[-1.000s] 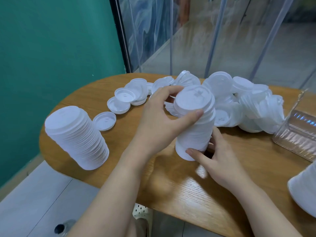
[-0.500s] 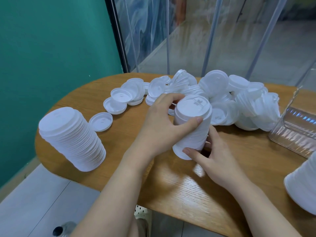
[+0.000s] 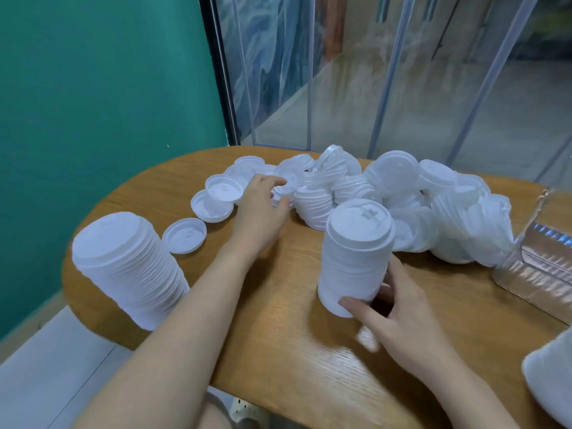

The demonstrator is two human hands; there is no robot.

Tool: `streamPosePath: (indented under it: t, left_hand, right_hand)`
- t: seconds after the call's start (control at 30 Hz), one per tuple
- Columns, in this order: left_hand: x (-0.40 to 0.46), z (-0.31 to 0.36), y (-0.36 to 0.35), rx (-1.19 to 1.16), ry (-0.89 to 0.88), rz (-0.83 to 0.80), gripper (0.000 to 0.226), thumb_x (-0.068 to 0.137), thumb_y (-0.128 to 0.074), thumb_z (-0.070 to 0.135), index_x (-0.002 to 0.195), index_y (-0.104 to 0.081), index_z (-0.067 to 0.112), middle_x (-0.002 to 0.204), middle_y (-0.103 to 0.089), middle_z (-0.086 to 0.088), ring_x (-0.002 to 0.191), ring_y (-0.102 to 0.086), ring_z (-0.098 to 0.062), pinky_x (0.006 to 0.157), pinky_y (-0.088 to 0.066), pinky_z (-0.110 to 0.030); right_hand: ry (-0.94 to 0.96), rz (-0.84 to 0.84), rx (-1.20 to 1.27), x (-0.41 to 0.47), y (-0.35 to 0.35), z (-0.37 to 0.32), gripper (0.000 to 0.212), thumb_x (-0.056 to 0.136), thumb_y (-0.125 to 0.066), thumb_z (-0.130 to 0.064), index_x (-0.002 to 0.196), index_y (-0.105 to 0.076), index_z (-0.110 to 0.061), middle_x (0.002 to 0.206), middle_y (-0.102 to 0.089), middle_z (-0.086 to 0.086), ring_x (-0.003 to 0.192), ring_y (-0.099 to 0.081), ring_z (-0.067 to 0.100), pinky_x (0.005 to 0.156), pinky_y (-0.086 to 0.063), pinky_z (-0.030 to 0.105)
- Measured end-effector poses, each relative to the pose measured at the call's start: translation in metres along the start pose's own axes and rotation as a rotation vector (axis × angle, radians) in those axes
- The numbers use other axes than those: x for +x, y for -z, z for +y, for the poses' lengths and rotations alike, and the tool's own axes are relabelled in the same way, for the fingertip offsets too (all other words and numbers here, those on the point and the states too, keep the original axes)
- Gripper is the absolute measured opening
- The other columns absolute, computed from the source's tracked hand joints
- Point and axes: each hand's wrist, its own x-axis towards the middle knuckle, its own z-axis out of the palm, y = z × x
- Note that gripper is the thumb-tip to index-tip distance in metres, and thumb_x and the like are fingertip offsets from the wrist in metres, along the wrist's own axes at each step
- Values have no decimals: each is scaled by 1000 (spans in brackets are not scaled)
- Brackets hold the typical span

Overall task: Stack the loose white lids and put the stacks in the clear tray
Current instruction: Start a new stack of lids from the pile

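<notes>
Head view: right hand (image 3: 399, 317) grips the upright lid stack (image 3: 356, 255) near its base, axis vertical; left hand (image 3: 260, 212), fingers loosely spread, touches loose lids (image 3: 288, 181)

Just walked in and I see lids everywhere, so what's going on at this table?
A person is sorting white lids into stacks on a wooden table. The right hand holds a stack upright near its base, while the left hand reaches into the loose lids at the back, its fingers at one of them. A finished stack leans at the left edge. The clear tray sits at the right, and no stack shows in the part in view.
</notes>
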Motion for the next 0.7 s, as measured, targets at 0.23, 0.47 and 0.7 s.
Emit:
streamPosePath:
  t: [0.23,0.47,0.7]
  left_hand:
    - [34,-10,-39,162,-45,-18,41,96,-56,6,135,-64,14,136,-61,-5,125,-55,-26,109,-43,-40]
    - [32,-10,-33,354,-174,-127,40,92,-55,15,127,-69,28,127,-63,5,119,-49,-18,97,-18,-26]
    - [6,-5,-32,174,-95,-144,26,93,-66,46,102,-63,21,102,-65,6,100,-57,-17,94,-44,-35]
  right_hand:
    - [15,-10,-7,2,2,-1,74,79,-88,-25,138,-49,-47,123,-67,-30,112,-66,-3,89,-52,20]
    - [45,-24,-22,7,5,2,71,79,-88,-24,135,-51,-48,122,-67,-29,112,-66,-1,90,-53,18]
    - [49,-10,-21,3,3,-1,69,78,-87,-26,133,-52,-46,120,-66,-32,110,-64,-6,84,-45,5]
